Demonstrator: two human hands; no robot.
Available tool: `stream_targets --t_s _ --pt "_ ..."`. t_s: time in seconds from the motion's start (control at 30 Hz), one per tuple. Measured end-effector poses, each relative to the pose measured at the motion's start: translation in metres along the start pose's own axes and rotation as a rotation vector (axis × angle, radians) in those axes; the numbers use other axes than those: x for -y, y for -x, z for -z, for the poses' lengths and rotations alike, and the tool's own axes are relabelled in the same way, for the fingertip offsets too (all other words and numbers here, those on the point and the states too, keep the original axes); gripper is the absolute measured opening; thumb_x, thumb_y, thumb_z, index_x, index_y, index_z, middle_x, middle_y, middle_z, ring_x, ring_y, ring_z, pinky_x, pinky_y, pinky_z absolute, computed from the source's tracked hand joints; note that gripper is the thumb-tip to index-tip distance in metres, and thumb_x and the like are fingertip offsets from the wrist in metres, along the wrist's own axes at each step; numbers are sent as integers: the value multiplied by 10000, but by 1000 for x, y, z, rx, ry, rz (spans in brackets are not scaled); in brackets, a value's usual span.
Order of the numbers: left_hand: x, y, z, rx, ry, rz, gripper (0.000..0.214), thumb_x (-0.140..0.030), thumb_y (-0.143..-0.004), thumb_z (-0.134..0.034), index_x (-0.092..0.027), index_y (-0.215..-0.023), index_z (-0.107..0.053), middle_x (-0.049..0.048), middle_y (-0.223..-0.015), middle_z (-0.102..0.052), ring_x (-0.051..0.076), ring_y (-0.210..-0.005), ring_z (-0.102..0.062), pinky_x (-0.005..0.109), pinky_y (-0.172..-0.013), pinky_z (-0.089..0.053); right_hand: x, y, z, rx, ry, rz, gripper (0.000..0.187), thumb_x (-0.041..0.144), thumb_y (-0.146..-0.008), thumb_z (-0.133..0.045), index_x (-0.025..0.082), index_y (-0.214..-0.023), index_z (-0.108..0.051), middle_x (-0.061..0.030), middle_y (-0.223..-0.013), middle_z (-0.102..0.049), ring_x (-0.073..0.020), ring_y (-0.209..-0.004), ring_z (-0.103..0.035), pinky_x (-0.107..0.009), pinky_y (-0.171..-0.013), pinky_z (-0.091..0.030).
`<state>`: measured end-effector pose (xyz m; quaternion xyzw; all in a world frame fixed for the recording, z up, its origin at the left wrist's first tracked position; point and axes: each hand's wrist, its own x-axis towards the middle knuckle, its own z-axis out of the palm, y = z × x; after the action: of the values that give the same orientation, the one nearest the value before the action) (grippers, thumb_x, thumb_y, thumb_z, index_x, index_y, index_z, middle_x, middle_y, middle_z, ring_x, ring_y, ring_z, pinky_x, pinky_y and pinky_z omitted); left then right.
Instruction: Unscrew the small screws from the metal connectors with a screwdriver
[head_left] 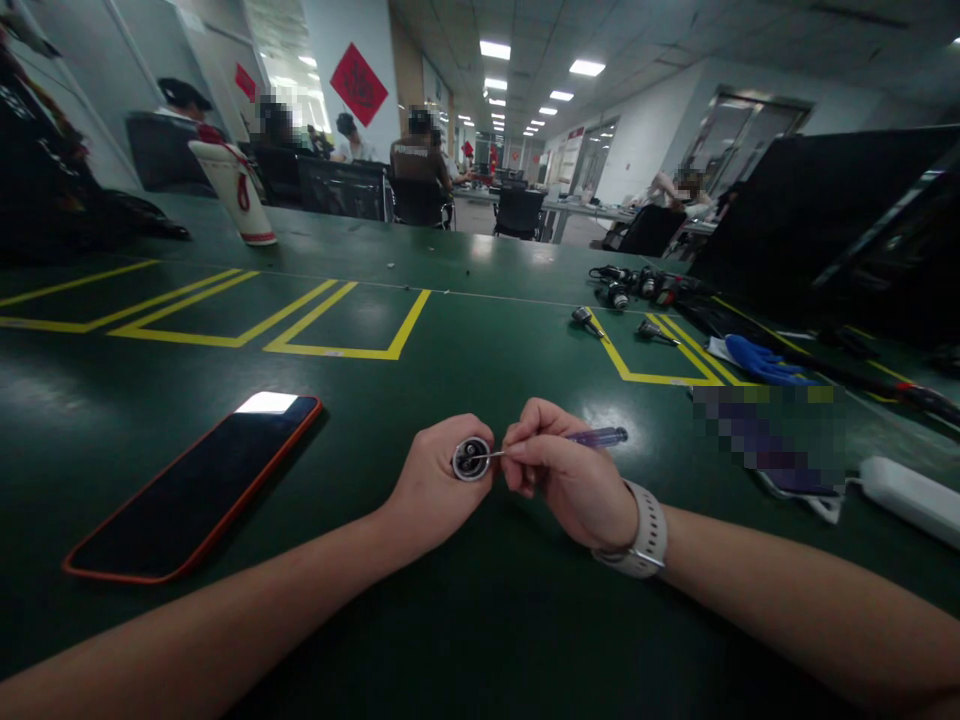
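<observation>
My left hand [442, 480] is wrapped round a cylindrical connector [471, 459], its open round end turned up toward me. Inside the metal rim are dark round parts, too small to make out fully. My right hand [566, 470], with a pale watch strap [646, 530] at the wrist, pinches a screwdriver [600, 437] with a clear purplish handle. Its thin shaft points left, and the tip reaches into the connector's open end. Most of the connector's body is hidden by my left fingers.
A phone in a red case [195, 490] lies left on the green table [495, 360]. Several connectors [619, 292], a blue glove [761, 358], another phone [780, 445] and a white power strip [911, 500] lie right. A white cup [236, 195] stands far left. People sit beyond the table.
</observation>
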<state>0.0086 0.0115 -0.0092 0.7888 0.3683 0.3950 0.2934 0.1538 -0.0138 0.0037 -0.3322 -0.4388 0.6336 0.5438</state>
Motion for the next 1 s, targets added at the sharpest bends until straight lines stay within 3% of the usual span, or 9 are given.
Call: stream_targets --t_s 0.2,0.3,0.43,0.57,0.7,0.83,1.0 --pt "-2 -2 1 17 -28 30 93 -141 -697 -566 -162 -608 -548 -19 -602 -550 109 -560 -515 223 -514 -387 4 5 3 60 326 228 104 100 -720 -555 190 -692 -511 51 -576 -536 -78 -524 -488 -205 -486 -367" --pt "-5 -2 1 39 -31 9 108 -136 -688 -574 -165 -589 -541 -27 -586 -545 106 -556 -516 217 -508 -381 7 7 2 113 421 244 103 98 -730 -549 185 -698 -503 41 -619 -532 -88 -573 -510 -224 -535 -404" --pt "-8 -1 1 77 -3 1 136 -111 -667 -580 -167 -551 -535 -36 -567 -540 103 -560 -521 210 -515 -384 6 4 2 145 309 146 93 115 -723 -568 179 -682 -514 42 -581 -556 -79 -532 -505 -200 -482 -362" --pt "-8 0 1 80 56 26 141 -112 -665 -581 -163 -539 -542 -29 -557 -549 105 -560 -525 210 -516 -390 2 0 2 86 68 -3 91 121 -681 -567 183 -657 -505 50 -487 -568 -62 -436 -458 -174 -406 -277" --pt "-7 -1 1 54 118 83 100 -127 -664 -589 -156 -574 -558 -23 -561 -561 105 -551 -512 211 -507 -395 3 -1 0 34 -38 -84 105 121 -643 -573 188 -645 -492 49 -461 -576 -61 -406 -447 -168 -385 -261" --pt "-6 -2 1 56 108 103 90 -130 -667 -588 -151 -584 -558 -20 -564 -559 104 -543 -502 211 -501 -393 3 -1 -1 15 -63 -72 110 118 -639 -578 188 -646 -494 58 -456 -566 -54 -389 -422 -164 -374 -246" --pt "-6 -1 1 69 81 96 107 -139 -674 -580 -153 -574 -544 -16 -568 -555 108 -547 -501 213 -496 -389 2 1 3 72 29 39 112 101 -679 -561 192 -663 -497 59 -509 -564 -59 -433 -451 -177 -406 -269"
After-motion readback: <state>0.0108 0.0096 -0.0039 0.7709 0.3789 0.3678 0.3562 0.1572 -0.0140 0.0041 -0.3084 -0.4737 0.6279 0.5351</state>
